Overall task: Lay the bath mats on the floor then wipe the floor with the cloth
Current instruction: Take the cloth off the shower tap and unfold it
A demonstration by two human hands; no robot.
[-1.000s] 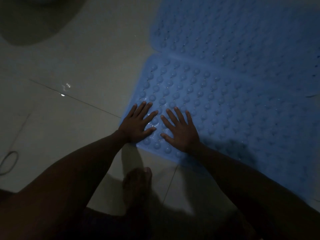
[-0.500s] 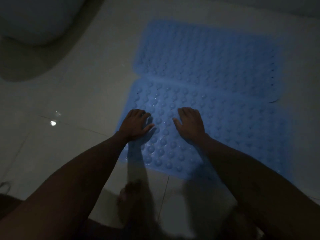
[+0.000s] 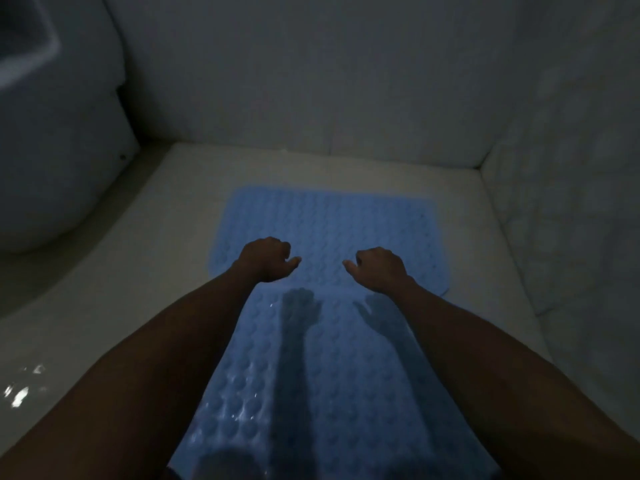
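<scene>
Lying flat on the pale tiled floor (image 3: 145,271), the blue bath mat (image 3: 332,358) runs from the near edge of the view toward the far wall (image 3: 311,81), its surface covered in rows of round bumps. A crease or seam seems to cross it at about the level of the hands, so it may be two mats laid end to end; the dim light does not settle that. Small glints show on the near bumps.

Both bare arms reach out over the mat. The left hand (image 3: 266,259) hangs above its left part and the right hand (image 3: 379,268) above its right part, each grasping nothing, fingers loosely curled downward and thumbs pointing inward toward each other. Their shadows fall on the mat just nearer than the hands, which suggests the hands are lifted clear of it.

A white toilet (image 3: 52,150) stands at the far left, well apart from the mat. Bright reflections sit on the floor at the near left.
</scene>
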